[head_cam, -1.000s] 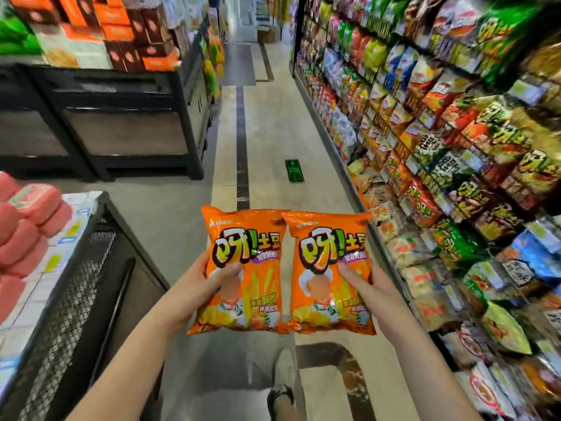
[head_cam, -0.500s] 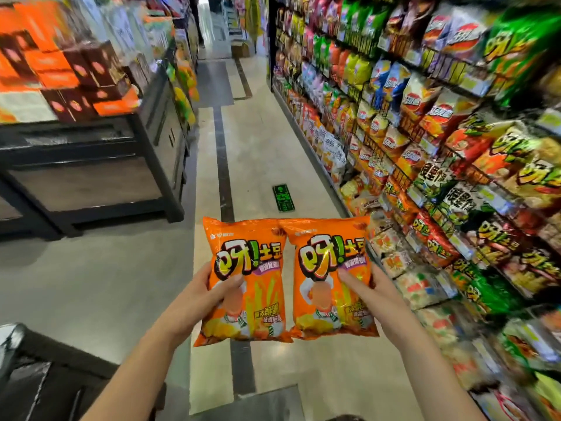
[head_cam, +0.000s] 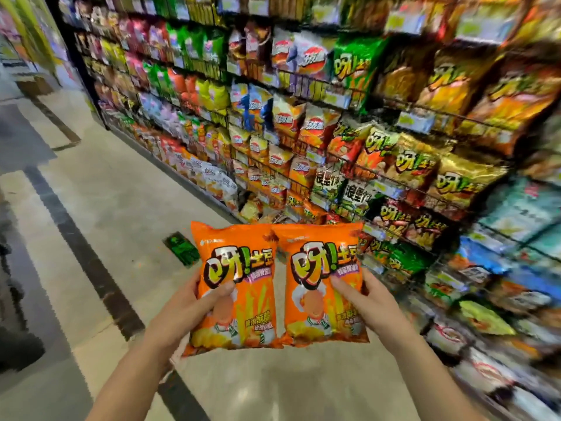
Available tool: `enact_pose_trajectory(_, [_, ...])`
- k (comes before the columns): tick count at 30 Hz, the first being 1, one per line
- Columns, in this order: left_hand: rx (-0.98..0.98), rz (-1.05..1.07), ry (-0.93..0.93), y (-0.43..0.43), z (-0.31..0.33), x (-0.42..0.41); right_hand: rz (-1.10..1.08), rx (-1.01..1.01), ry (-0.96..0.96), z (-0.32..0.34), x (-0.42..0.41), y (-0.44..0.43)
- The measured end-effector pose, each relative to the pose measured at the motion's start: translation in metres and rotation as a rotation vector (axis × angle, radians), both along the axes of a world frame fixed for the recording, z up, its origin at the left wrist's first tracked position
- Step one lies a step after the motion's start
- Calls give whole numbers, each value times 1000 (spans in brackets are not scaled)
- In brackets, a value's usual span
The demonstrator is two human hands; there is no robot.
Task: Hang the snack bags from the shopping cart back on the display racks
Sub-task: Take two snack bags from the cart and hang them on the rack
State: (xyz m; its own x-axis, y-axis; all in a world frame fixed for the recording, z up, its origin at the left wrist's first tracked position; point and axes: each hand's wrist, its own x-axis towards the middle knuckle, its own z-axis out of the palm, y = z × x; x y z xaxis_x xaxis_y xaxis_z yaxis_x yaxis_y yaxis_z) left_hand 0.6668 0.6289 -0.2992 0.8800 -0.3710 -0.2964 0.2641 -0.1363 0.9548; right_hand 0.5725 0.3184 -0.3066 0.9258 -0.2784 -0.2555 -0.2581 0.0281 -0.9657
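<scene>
Gripping two upright glossy orange snack bags (head_cam: 236,287), edges touching, one per hand.

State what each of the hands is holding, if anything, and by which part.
The left hand holds the left orange bag by its left edge, thumb on the front; the right hand holds the right orange bag by its right edge.

the left hand (head_cam: 182,311) grips one orange snack bag (head_cam: 236,287) and the right hand (head_cam: 368,302) grips a second orange snack bag (head_cam: 321,284), held upright side by side, edges touching, above the floor (head_cam: 121,208) before blurred display racks (head_cam: 349,147) of hanging bags.
</scene>
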Motion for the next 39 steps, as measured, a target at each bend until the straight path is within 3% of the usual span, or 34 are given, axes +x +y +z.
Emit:
enact_pose_trajectory(9, [1, -301, -116, -77, 36, 116, -371, -143, -68, 46, 5, -28])
enact_pose_trajectory(16, [40, -414, -208, -169, 62, 175, -549, -185, -124, 74, 31, -86])
enact_pose_trajectory(25, [62, -467, -376, -299, 113, 227, -607, -249, -193, 105, 72, -191])
enact_pose_trajectory(39, [16, -472, -621, -427, 224, 287, -726, -455, -363, 217, 116, -291])
